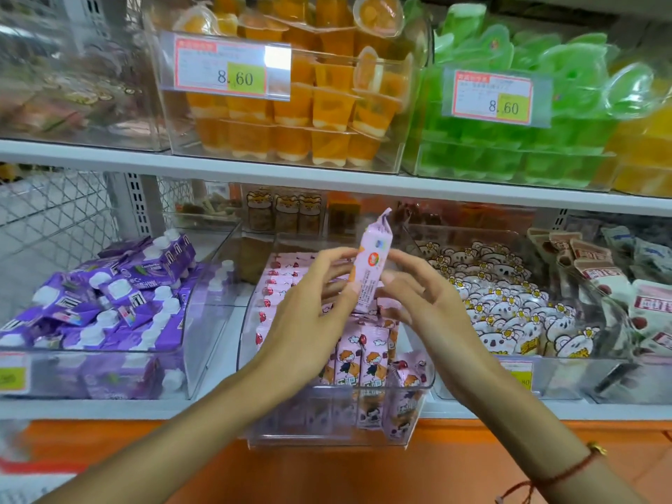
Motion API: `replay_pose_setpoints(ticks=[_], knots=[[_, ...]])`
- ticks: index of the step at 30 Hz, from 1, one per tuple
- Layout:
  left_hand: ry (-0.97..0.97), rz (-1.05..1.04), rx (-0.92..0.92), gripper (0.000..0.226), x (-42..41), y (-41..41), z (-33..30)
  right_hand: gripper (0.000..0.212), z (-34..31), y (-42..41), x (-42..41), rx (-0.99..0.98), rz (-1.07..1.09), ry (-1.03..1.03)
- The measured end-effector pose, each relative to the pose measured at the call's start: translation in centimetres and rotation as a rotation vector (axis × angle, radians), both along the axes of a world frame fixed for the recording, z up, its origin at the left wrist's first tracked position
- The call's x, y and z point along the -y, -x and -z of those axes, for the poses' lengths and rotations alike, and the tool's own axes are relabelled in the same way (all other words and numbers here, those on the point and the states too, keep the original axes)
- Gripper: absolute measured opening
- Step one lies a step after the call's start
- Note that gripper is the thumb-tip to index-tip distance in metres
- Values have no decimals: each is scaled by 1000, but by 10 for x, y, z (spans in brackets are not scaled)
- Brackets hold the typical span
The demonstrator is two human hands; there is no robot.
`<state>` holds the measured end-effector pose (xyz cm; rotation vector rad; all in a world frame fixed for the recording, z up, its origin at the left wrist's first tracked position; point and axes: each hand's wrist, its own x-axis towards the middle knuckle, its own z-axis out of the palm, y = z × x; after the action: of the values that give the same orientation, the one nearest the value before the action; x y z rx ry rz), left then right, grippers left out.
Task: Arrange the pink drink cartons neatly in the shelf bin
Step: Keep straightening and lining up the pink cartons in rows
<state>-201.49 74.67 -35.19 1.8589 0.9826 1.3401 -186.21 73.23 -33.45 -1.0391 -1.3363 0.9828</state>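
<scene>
A clear shelf bin point(422, 385) in the middle of the lower shelf holds several pink drink cartons point(367, 358), some flat at the back, some upright in front. One pink carton point(371, 263) is held upright above the bin, tilted slightly, its narrow printed side facing me. My left hand point(312, 303) pinches its left edge with fingers and thumb. My right hand point(425, 296) touches its right side with spread fingers, the thumb near the carton's lower part.
A bin of purple capped pouches point(109, 307) stands to the left, a bin of koala-print snack packs point(509, 311) to the right. The upper shelf point(327, 172) carries bins of orange jelly cups point(309, 103) and green jelly cups point(527, 103) close above my hands.
</scene>
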Motion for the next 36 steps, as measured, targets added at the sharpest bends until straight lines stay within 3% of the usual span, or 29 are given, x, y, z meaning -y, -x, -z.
replay_pose_setpoints(ticks=[5, 10, 13, 18, 25, 30, 36], knots=[[70, 75, 47, 26, 2, -3, -7, 24, -1, -4, 3, 52, 113, -83], [543, 218, 248, 25, 5, -3, -18, 25, -3, -4, 3, -1, 116, -19], [614, 247, 261, 30, 5, -3, -17, 22, -2, -5, 3, -3, 107, 4], [525, 223, 183, 22, 0, 2, -16, 26, -1, -6, 4, 128, 93, -90], [270, 189, 117, 42, 2, 7, -14, 34, -4, -6, 9, 160, -2, -254], [265, 133, 278, 54, 3, 4, -15, 52, -1, -2, 13, 239, -104, -237], [219, 6, 346, 80, 4, 2, -18, 35, -2, 2, 14, 264, -41, -302]])
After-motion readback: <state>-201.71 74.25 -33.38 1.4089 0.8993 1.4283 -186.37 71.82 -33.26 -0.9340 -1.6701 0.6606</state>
